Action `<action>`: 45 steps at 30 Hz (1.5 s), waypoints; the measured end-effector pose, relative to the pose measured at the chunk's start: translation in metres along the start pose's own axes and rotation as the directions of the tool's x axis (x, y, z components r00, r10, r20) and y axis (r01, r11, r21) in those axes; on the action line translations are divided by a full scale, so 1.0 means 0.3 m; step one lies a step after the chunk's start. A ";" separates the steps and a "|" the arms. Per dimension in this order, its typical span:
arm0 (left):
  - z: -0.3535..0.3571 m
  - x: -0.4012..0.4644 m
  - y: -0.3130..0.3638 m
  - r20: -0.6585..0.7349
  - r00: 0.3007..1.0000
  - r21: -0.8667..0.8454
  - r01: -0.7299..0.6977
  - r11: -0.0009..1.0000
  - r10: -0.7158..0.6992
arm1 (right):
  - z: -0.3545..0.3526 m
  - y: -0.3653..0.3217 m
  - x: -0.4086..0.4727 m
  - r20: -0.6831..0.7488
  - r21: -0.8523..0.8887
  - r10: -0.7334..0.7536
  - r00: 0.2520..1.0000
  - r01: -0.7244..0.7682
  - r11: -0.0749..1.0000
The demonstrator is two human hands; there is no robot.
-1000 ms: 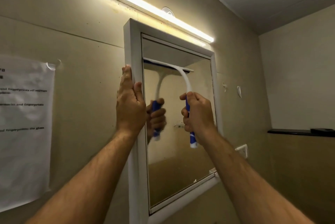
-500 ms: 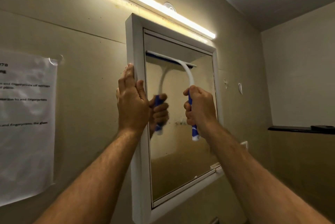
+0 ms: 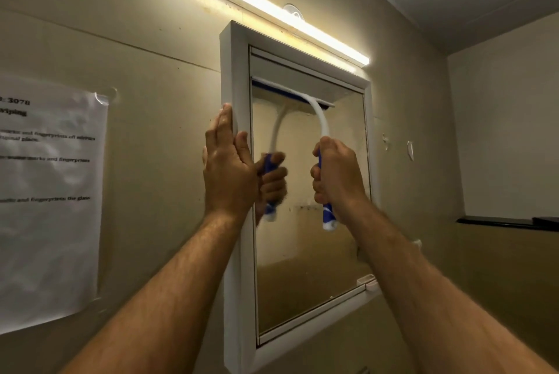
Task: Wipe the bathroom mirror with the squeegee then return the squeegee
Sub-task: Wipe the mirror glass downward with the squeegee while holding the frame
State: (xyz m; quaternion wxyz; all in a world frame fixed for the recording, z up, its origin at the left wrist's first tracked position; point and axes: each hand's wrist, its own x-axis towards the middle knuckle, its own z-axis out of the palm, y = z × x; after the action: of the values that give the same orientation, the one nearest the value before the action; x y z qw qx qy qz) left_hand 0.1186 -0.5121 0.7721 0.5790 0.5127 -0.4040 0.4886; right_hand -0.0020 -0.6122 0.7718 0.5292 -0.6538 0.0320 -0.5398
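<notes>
A white-framed bathroom mirror (image 3: pixel 302 267) hangs on the beige wall. My right hand (image 3: pixel 337 175) grips the blue-and-white handle of a squeegee (image 3: pixel 319 119); its curved white neck rises to a blade pressed flat on the glass near the mirror's top. My left hand (image 3: pixel 228 168) rests flat against the mirror's left frame edge, fingers pointing up and thumb on the frame's front. The glass reflects the squeegee and my right hand.
A lit strip light (image 3: pixel 266 7) runs above the mirror. A printed paper sheet (image 3: pixel 48 192) is taped to the wall at left. A dark ledge (image 3: pixel 508 222) juts from the right wall. Small hooks (image 3: pixel 410 150) sit right of the mirror.
The squeegee blade has stayed near the top of the glass with my right hand just below. The view has shifted slightly; my left hand still holds the frame's left edge.
</notes>
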 end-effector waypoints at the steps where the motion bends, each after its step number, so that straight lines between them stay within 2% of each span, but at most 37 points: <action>1: 0.000 -0.002 0.000 -0.004 1.000 0.000 -0.002 1.000 0.002 | -0.008 0.017 -0.013 0.006 -0.007 -0.001 1.000 0.001 1.000; 9: 0.009 -0.017 -0.015 0.002 0.999 -0.019 0.053 0.998 -0.053 | -0.064 -0.048 0.030 0.124 0.108 -0.030 0.992 0.016 0.994; 13: 0.005 -0.020 -0.014 0.003 0.997 -0.010 0.077 0.997 -0.077 | -0.068 -0.008 0.015 0.176 0.130 -0.018 0.984 -0.005 0.992; 20: 0.007 -0.029 -0.018 -0.014 0.997 -0.022 0.079 0.997 -0.079 | -0.104 0.110 -0.073 0.152 0.117 0.025 0.988 -0.043 0.992; 25: -0.001 -0.035 -0.011 -0.005 0.996 -0.020 0.094 0.995 -0.094 | -0.085 0.025 -0.035 0.084 0.070 -0.002 0.996 -0.004 0.998; 29: -0.005 -0.039 -0.006 -0.002 0.994 -0.006 0.106 0.994 -0.106 | -0.056 -0.020 -0.009 0.074 0.060 0.040 0.996 -0.044 0.997; 37: -0.005 -0.052 -0.018 -0.043 0.993 0.021 0.113 0.993 -0.112 | -0.088 0.143 -0.135 0.083 0.007 0.112 0.990 -0.113 0.994; 45: -0.006 -0.055 -0.014 -0.035 0.994 0.033 0.109 0.993 -0.108 | -0.049 0.002 -0.035 0.053 0.045 0.080 0.995 -0.083 0.996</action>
State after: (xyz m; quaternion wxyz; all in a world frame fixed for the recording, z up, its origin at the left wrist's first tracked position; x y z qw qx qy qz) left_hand 0.1195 -0.5129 0.7550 0.6022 0.5358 -0.3571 0.4720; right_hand -0.0170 -0.6157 0.7623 0.5666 -0.6530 0.0325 -0.5016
